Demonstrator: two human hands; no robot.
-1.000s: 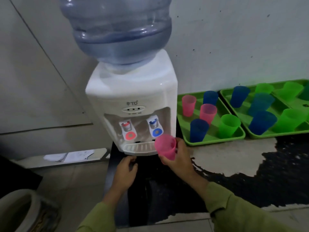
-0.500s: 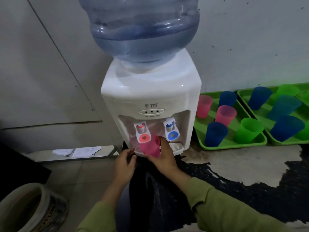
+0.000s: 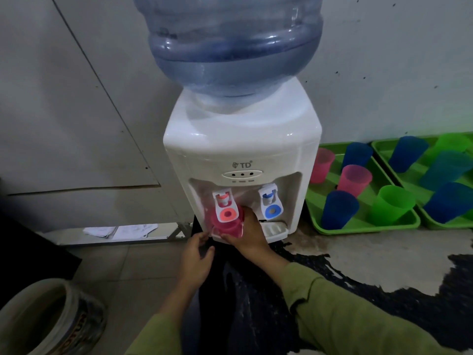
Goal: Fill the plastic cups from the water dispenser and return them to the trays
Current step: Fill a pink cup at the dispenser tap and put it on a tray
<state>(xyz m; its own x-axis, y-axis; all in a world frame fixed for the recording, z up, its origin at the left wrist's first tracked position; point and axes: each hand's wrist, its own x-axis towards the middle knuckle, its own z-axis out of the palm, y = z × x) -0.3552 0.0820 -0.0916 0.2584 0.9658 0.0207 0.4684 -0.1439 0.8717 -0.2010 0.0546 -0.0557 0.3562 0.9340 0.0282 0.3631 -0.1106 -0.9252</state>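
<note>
Right hand gripping pink cup under the red tap, left hand loose, fingers relaxed, by the dispenser base

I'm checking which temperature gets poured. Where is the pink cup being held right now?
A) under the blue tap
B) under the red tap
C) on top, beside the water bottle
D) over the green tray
B: the right hand holds the pink cup tucked in behind the red tap, while the blue tap to its right has no cup at it.
</note>
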